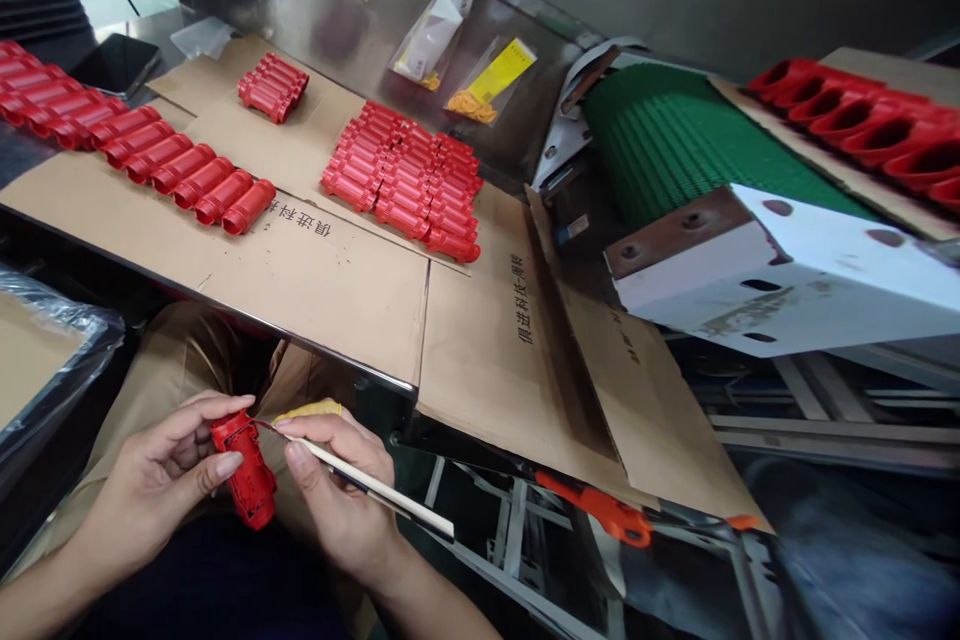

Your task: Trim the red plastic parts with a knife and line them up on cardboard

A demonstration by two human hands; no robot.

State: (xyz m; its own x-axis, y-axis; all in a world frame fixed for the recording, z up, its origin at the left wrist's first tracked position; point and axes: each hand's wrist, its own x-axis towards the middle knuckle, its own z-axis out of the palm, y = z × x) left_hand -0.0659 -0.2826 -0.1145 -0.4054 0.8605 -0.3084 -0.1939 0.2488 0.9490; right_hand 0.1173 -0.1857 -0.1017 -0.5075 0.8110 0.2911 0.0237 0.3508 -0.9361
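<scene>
My left hand grips a red plastic tubular part between thumb and fingers, its openwork side showing. In my right hand is a slim knife with a long pale handle. Its thin dark blade reaches the upper end of the red part; whether it touches is hard to tell. Something yellow covers a finger of my right hand. Both hands are over my lap, below the table's front edge. A row of similar red parts lies on the cardboard ahead.
Red parts stand grouped farther back, with a smaller bundle to their left. A green conveyor belt with a white metal end stands at right, more red parts beside it. An orange-handled tool sits under the table edge.
</scene>
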